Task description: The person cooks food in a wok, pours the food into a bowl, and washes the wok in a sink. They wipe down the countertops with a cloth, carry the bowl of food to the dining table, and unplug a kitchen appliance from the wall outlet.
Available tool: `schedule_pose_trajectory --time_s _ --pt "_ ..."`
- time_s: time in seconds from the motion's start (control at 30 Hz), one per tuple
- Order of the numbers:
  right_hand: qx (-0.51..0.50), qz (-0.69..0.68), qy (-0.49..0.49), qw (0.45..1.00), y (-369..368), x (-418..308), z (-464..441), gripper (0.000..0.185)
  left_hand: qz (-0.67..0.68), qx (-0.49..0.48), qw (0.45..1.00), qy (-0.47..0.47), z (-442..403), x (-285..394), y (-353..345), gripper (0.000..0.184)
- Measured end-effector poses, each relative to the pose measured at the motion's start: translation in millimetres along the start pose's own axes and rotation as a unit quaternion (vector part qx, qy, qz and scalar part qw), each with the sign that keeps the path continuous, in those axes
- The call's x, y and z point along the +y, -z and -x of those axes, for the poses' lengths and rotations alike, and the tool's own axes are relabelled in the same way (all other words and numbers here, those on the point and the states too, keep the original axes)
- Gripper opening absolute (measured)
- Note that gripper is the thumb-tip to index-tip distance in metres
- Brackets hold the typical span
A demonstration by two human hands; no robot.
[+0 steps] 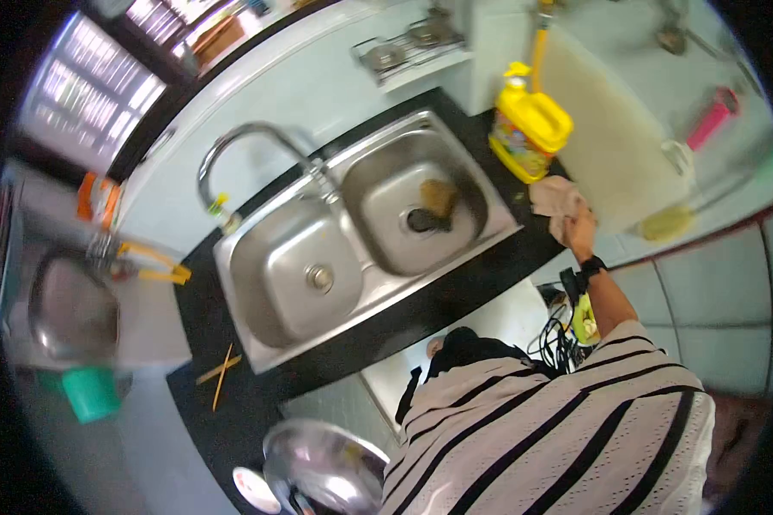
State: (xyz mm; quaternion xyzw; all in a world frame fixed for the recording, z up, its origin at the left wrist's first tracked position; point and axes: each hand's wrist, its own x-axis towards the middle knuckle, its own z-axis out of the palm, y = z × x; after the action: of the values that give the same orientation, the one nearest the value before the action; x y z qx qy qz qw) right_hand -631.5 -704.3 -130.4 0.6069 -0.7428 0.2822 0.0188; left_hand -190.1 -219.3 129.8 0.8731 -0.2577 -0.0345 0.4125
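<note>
The right hand point(580, 230) has its grip on the pinkish cloth point(553, 197), which stretches ahead of the fingers onto the bench point(472, 281) just beside the yellow container point(524, 142), the left hand out of view.

Your head camera looks down at the sink point(384, 297) from close above; the edges seem a bit blurry.

Two sink basins point(287, 249) point(382, 184), just one tap point(319, 176). Cloth point(554, 197): one. Thin sticks point(222, 378): two, yep. Yellow jug point(534, 127), single. Green cup point(92, 395), one. Orange packet point(100, 202), also one. Wristband point(592, 268), one. Striped shirt point(549, 429), one lol.
</note>
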Motion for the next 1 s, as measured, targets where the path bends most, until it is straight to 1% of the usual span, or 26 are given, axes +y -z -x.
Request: schedule_pose_trajectory --time_s 0.03,0.07,0.1,0.13,0.17,0.23,0.3,0.33,0.37,0.4,0.43,0.47,0.5,0.53,0.57,0.6,0.63,0.67,0.7,0.73,0.77,0.8,0.83,0.9,0.93,1.0 --pt "-0.010 0.009 -0.016 1.000 -5.4 -2.6 5.5 0.042 0.023 0.015 0.993 0.116 -13.9 23.2 -5.7 0.034" --pt "-0.038 -0.026 -0.005 0.999 -0.8 -18.4 11.2 0.041 0.066 0.033 0.988 0.135 -28.7 55.9 -16.8 0.035" --pt "-0.070 -0.064 0.007 0.995 7.9 -36.0 16.5 0.040 0.159 0.113 0.970 0.148 -43.6 -19.3 -19.7 0.015" --pt "-0.100 -0.044 0.117 0.987 10.5 -48.0 23.3 0.040 0.113 0.089 0.976 0.161 -53.2 5.3 -24.4 0.011" --pt "-0.120 -0.025 0.227 0.966 5.6 -52.5 29.8 0.039 0.094 0.053 0.983 0.146 -63.4 2.0 -23.5 0.010" --pt "-0.145 -0.134 0.167 0.966 -14.4 -53.0 29.7 0.039 0.072 0.050 0.989 0.121 -87.2 -1.3 -35.3 0.014" --pt "-0.196 -0.120 0.223 0.947 21.0 -76.6 17.2 0.041 0.076 0.059 0.991 0.092 -104.4 -16.0 -45.4 0.024" --pt "-0.190 -0.069 0.248 0.947 30.3 -79.0 13.7 0.042 0.080 0.055 0.993 0.064 -114.8 -15.9 -53.1 0.026" --pt "-0.181 -0.022 0.275 0.944 30.5 -72.0 5.3 0.043 0.078 0.022 0.991 0.108 -122.7 -5.5 -56.8 0.026" --pt "-0.158 0.030 0.313 0.936 30.9 -56.5 -2.4 0.044 0.046 0.026 0.997 0.054 -131.2 -23.3 -64.7 0.026" --pt "-0.155 0.125 0.327 0.924 15.9 -30.1 -11.0 0.042 0.056 0.027 0.994 0.088 -135.7 -20.7 -69.2 0.024" --pt "-0.210 -0.104 0.201 0.951 -6.7 -1.3 -24.1 0.045 0.063 0.017 0.993 0.100 -133.6 -17.5 -75.9 0.029" --pt "-0.270 -0.140 0.125 0.944 -46.2 43.8 -48.9 0.052 0.006 0.050 0.996 0.074 -140.4 -38.6 -84.2 0.032" --pt "-0.255 0.066 0.221 0.939 3.5 -11.2 -35.8 0.053 -0.003 0.072 0.996 0.053 -143.8 -44.9 -87.0 0.031" --pt "-0.209 0.261 0.313 0.889 54.9 -70.0 -22.2 0.053 -0.011 0.086 0.996 0.030 -145.0 -49.3 -89.4 0.030" --pt "-0.204 0.251 0.334 0.886 46.8 -79.4 -31.3 0.053 -0.002 0.104 0.994 0.022 -146.2 -55.9 -93.0 0.030" --pt "-0.165 0.212 0.355 0.896 39.5 -81.3 -40.1 0.050 0.008 0.121 0.993 0.012 -147.7 -57.8 -91.3 0.030" --pt "-0.127 0.173 0.374 0.902 32.1 -86.2 -50.5 0.047 -0.006 0.117 0.993 0.031 -147.8 -59.7 -87.0 0.029" --pt "-0.121 0.166 0.390 0.898 43.6 -113.9 -54.6 0.047 -0.018 0.111 0.992 0.052 -147.2 -59.3 -80.7 0.029" --pt "-0.216 0.041 0.440 0.871 43.4 -152.1 -66.1 0.047 -0.022 0.117 0.992 0.036 -155.8 -57.5 -90.0 0.028" --pt "-0.300 -0.086 0.481 0.819 40.9 -184.9 -65.2 0.048 -0.025 0.101 0.991 0.082 -156.2 -49.1 -83.8 0.029" --pt "-0.274 -0.070 0.458 0.843 15.2 -190.1 -60.5 0.042 -0.034 0.117 0.989 0.078 -156.8 -57.8 -82.7 0.028" --pt "-0.280 -0.086 0.479 0.828 -2.2 -201.4 -57.1 0.042 -0.046 0.133 0.987 0.077 -159.3 -67.0 -85.4 0.027" --pt "-0.232 -0.226 0.581 0.747 -25.0 -226.9 -48.3 0.036 -0.046 0.157 0.983 0.078 -160.9 -78.4 -85.8 0.026" --pt "-0.228 -0.238 0.594 0.734 -28.5 -233.4 -39.9 0.036 -0.066 0.169 0.979 0.091 -157.4 -74.9 -80.5 0.025" --pt "-0.410 -0.307 0.462 0.724 -2.9 -242.7 -33.8 0.034 -0.063 0.163 0.977 0.119 -153.1 -81.2 -77.3 0.023"
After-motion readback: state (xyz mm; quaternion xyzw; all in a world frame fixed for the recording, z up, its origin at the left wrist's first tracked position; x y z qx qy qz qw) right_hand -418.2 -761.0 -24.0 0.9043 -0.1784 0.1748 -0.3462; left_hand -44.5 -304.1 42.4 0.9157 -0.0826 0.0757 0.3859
